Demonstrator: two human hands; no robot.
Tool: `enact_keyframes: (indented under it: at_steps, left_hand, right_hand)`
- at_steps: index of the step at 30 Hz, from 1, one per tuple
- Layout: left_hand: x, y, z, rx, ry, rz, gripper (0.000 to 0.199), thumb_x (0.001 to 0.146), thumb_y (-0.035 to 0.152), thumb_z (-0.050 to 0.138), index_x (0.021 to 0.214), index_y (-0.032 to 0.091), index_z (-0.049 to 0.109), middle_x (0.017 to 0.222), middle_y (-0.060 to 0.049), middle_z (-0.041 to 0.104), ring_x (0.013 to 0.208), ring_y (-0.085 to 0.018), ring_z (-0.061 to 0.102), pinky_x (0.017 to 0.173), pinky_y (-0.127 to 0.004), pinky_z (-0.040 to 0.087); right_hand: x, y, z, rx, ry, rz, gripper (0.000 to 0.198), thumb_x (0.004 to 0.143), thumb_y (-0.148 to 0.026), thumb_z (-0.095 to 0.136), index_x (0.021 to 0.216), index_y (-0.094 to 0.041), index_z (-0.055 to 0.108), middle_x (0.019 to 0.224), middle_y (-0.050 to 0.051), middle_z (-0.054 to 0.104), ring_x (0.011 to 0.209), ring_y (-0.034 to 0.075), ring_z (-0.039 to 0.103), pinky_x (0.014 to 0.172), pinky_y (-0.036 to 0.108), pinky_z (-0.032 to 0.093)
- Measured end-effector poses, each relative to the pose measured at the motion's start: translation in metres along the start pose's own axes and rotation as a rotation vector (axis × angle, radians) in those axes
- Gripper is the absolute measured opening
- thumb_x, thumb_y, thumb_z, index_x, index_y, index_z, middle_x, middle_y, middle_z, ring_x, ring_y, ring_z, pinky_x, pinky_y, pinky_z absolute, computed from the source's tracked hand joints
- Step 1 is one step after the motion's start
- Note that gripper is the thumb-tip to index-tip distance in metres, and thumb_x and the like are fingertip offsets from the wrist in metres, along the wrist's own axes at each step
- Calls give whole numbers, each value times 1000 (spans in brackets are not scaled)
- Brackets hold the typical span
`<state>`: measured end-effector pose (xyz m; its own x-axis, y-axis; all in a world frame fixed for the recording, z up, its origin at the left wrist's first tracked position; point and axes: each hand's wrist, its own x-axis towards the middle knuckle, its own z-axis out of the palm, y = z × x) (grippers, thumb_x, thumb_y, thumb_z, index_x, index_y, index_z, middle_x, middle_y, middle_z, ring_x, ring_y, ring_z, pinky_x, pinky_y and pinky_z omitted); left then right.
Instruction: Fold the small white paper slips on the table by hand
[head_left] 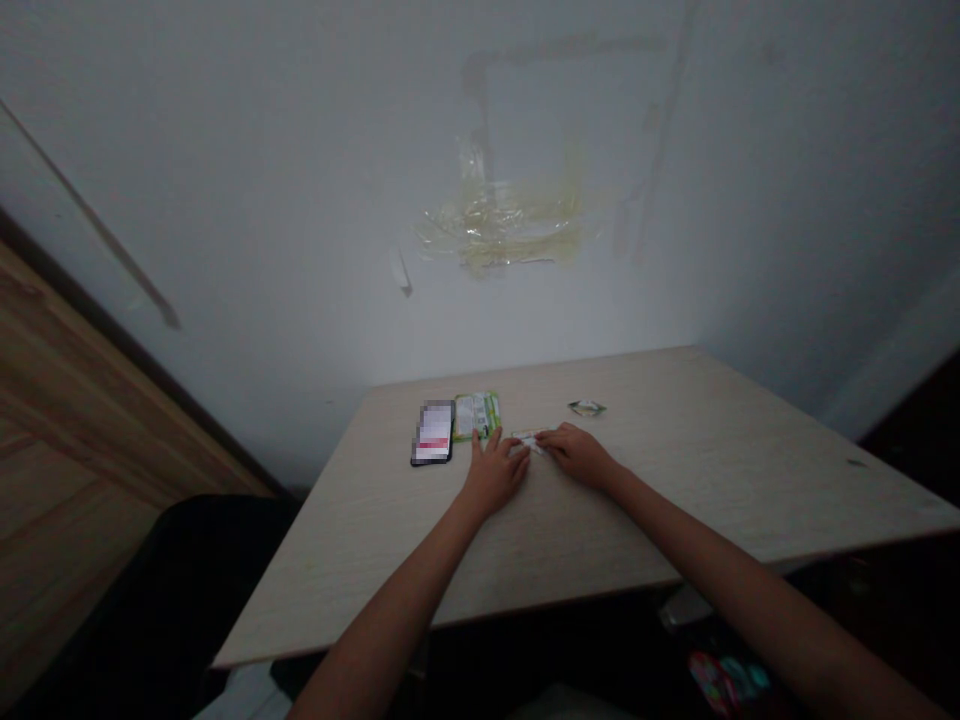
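- The paper slip is judged light, easily creased, best held by its ends.
- The left hand is spread; the slip seems pinched by the right hand.

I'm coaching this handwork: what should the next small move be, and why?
Perhaps press gently along the small pale piece, since the left hand and right hand are at its opposite ends, with the table beneath to press against.

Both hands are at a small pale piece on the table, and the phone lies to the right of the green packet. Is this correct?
Not entirely: the head view shows the phone to the left of the green packet. The rest is correct.
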<state>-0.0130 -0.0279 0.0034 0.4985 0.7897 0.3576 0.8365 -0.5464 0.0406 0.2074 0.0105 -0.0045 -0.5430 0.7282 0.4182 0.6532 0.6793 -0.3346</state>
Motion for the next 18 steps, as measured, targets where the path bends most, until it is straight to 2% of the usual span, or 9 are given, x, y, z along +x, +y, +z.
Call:
enact_keyframes:
  at_steps: [18]
  left_hand:
    - [-2,0,2,7,-39,47,38,98,42,40,132,40,56,135,-7,54,139,-35,33,110,-74,12]
  right_hand:
    - [-1,1,1,22,18,4,28,93,-18,50,112,-20,71,116,7,72,101,20,63,94,37,49]
